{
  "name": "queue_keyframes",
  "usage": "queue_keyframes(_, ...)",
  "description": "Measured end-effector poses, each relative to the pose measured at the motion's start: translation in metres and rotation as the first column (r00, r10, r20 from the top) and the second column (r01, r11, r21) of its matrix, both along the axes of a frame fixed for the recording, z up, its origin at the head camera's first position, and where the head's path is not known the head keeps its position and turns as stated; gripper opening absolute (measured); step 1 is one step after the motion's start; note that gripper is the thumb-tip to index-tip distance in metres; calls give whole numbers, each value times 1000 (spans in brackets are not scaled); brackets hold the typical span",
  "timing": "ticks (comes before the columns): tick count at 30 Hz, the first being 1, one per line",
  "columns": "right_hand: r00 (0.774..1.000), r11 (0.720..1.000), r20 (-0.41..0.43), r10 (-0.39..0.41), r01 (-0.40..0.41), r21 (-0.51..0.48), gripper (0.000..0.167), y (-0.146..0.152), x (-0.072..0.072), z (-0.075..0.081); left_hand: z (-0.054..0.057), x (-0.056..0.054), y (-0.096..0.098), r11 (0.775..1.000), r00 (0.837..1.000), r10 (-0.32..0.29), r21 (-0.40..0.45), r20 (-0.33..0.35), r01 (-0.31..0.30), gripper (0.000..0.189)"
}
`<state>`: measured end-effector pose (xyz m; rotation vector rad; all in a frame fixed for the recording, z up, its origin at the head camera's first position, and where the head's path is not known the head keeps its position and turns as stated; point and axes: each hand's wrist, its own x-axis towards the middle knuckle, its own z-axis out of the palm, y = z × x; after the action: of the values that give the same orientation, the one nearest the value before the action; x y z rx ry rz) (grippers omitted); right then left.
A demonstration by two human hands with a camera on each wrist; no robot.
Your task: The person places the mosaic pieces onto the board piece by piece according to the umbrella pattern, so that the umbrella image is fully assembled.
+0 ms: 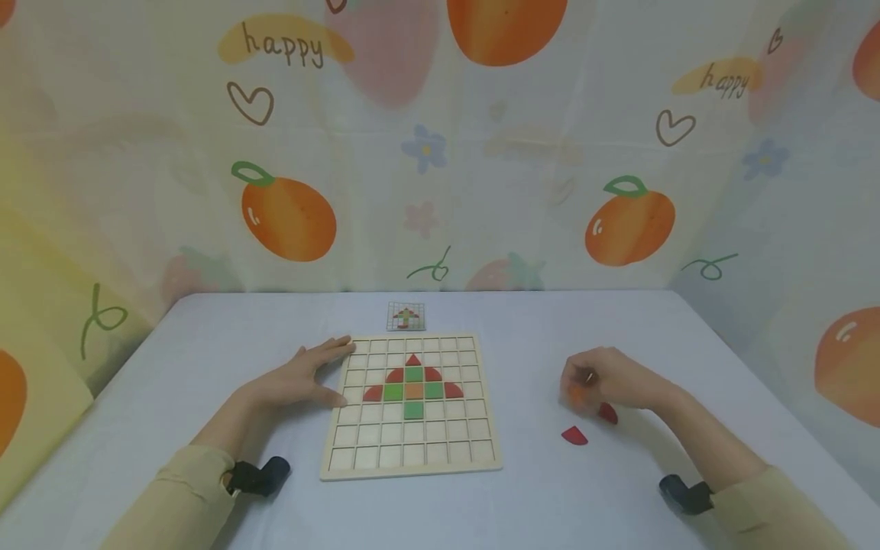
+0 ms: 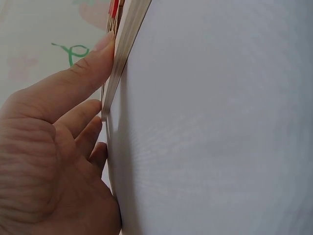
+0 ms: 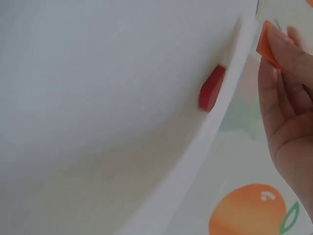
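Note:
A square wooden grid board (image 1: 371, 435) lies on the white table. Coloured tiles on it form an arrow-like shape: a red triangle (image 1: 413, 360) on top, rounded red pieces at the sides, green squares, and an orange square (image 1: 414, 391) in the middle. My left hand (image 1: 296, 378) rests at the board's left edge, thumb and fingers spread and touching its rim. Off to the right of the board, my right hand (image 1: 615, 376) pinches an orange tile (image 3: 266, 46) between thumb and fingers. Below that hand lie two loose red quarter-round pieces, one nearer (image 1: 574, 435) and one partly covered (image 1: 608, 413).
Behind the board lies a small pattern card (image 1: 406, 316) showing a similar coloured figure on a grid. A fruit-printed cloth (image 1: 481, 191) hangs along the table's back edge and both sides. Each wrist wears a black camera strap.

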<state>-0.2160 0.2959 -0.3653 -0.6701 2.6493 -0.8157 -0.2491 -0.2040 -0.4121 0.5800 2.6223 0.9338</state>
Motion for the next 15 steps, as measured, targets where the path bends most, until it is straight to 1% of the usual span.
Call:
queue_keyframes(2,999,1000,-36,-11,10,-20,15,-7,-2,1,0,0,0,1000,1000,-2,1,-4,2,96)
queue_keyframes(4,998,999,-56,-20,17,-41,9,-15,-3,3,1,0,0,1000,1000,-5,2,-8,5,96)
queue_keyframes(5,998,998,-61,-22,19,-56,8,-19,-4,4,1,1,0,1000,1000,-6,3,-10,6,96)
queue_keyframes(11,995,991,-97,-38,25,-129,17,-45,-4,8,1,1,0,1000,1000,-8,2,-16,8,95)
queue_keyframes(15,994,982,-99,-50,31,-186,19,-62,-4,8,0,1,0,1000,1000,-6,-2,-15,6,95)
